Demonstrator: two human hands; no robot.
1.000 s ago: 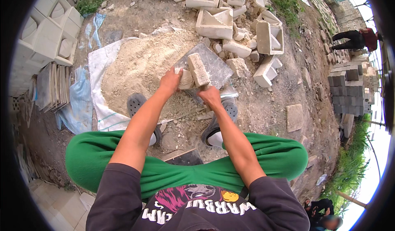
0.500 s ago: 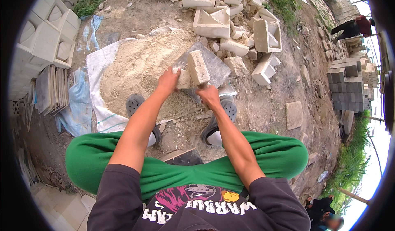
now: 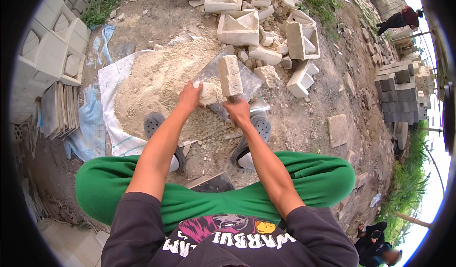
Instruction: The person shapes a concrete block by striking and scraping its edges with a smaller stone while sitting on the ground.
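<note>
Our right hand (image 3: 239, 111) fingers grip mallet (image 3: 230, 76), head upright just right of stone chunk (image 3: 207, 93) pinched by left hand (image 3: 190, 97).

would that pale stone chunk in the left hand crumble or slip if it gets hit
The pale stone chunk probably crumbles: powder and broken blocks lie around. It likely feels heavy, being solid. Its dusty surface may slip from the left hand, which grips only one side.
</note>
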